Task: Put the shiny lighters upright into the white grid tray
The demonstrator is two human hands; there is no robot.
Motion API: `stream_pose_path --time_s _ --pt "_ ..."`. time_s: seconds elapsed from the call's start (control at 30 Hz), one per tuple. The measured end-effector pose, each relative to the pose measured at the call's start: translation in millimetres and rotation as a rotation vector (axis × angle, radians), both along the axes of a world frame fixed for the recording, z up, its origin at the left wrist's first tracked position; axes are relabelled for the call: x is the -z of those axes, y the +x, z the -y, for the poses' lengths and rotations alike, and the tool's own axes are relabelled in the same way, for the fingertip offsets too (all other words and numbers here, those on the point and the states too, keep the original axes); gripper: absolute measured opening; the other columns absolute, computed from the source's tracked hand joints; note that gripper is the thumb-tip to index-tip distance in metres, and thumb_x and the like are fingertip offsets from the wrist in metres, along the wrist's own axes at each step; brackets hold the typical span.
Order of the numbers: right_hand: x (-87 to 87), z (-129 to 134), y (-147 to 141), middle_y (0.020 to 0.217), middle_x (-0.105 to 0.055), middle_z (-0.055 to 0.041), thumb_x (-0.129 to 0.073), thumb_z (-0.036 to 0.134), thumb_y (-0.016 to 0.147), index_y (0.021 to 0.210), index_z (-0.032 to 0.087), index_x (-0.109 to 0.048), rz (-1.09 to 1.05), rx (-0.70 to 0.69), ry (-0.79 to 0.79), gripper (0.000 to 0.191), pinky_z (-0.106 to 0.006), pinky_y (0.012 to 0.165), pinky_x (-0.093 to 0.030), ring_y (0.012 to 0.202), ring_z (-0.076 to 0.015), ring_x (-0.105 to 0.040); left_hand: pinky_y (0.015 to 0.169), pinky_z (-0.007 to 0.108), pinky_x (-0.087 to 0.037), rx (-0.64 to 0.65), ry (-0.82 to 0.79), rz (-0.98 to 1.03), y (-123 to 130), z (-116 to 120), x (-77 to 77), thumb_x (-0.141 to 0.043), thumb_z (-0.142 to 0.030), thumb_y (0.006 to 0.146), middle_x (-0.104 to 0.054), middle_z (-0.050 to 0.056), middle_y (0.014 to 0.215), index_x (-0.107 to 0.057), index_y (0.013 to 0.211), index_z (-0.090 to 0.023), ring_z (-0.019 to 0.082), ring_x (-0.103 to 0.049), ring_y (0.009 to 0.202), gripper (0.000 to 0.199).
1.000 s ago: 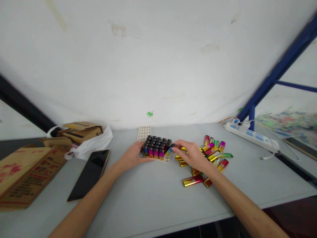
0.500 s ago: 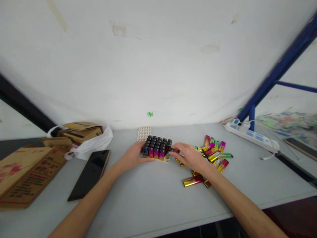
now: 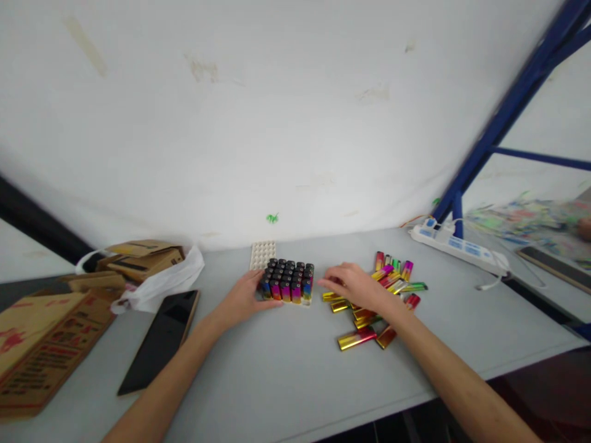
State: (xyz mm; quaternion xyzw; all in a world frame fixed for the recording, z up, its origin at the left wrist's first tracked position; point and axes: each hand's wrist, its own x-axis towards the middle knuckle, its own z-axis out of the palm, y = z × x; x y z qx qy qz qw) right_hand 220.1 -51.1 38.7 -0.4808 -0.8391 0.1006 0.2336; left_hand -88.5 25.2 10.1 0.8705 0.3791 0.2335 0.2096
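Seen from above, a person's two bare hands work at a pale grey bench (image 3: 286, 369) set against a white wall. Left hand (image 3: 240, 299) rests flat-edged against the near left side of a block of lighters (image 3: 287, 282), its fingers touching the block but not wrapped round it; the lighters stand upright, black caps up, packed in rows in a white tray at the middle of the bench. Right hand (image 3: 353, 286) hovers just right of the block, fingers loosely spread and pointing toward it, holding nothing that can be made out, though motion blur softens the fingertips. Beneath and beyond that hand lies a loose pile of lighters (image 3: 385, 295), gold, red, pink and green, lying flat at mixed angles, two of them a little apart nearest the bench's front edge. An empty white tray (image 3: 262, 253) with round holes lies just behind the block, near the wall. Well to the left, a dark phone (image 3: 161, 340) lies face up, with a white plastic bag (image 3: 159, 282) and flattened cardboard boxes (image 3: 44, 338) beyond it. At far right, a white power strip (image 3: 455, 247) sits near a blue metal frame (image 3: 498, 123).
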Motion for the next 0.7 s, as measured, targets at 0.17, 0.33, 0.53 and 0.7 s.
stream_pose_path --time_s 0.17,0.33,0.53,0.7 --pt "-12.1 -3.7 53.6 0.090 -0.075 -0.0097 -0.059 0.037 0.101 0.096 0.018 -0.076 -0.026 0.121 -0.043 0.026 -0.035 0.081 -0.050 0.082 -0.0225 -0.067 0.114 0.048 -0.047 -0.013 -0.015 -0.015 1.1 1.9 -2.6 -0.085 -0.053 0.071 -0.070 0.013 0.135 -0.069 0.126 -0.017 0.035 -0.063 0.126 0.068" --pt "-9.5 -0.5 85.7 0.086 -0.076 -0.0061 -0.074 0.042 0.087 0.098 0.019 -0.075 -0.015 0.155 -0.284 0.026 -0.032 0.072 -0.051 0.076 -0.0220 -0.069 0.115 0.048 -0.047 -0.020 -0.021 -0.016 2.1 2.5 -3.1 -0.085 -0.053 0.070 -0.070 0.014 0.134 -0.069 0.125 -0.016 0.035 -0.064 0.125 0.068" --pt "-0.3 -1.3 85.5 0.090 -0.077 -0.0075 -0.070 0.034 0.088 0.092 0.019 -0.074 0.012 0.158 -0.308 0.016 -0.032 0.073 -0.050 0.078 -0.0220 -0.069 0.116 0.049 -0.045 -0.023 -0.022 0.003 1.8 2.0 -2.2 -0.087 -0.053 0.069 -0.068 0.013 0.138 -0.068 0.129 -0.019 0.035 -0.062 0.129 0.072" --pt "-5.9 0.7 76.2 0.084 -0.075 -0.0047 -0.055 0.042 0.101 0.115 0.019 -0.064 -0.106 0.190 -0.233 0.028 -0.032 0.071 -0.047 0.072 -0.0205 -0.066 0.115 0.049 -0.046 -0.015 -0.028 -0.002 1.6 2.0 -2.6 -0.086 -0.053 0.070 -0.069 0.014 0.136 -0.068 0.127 -0.018 0.035 -0.063 0.128 0.069"
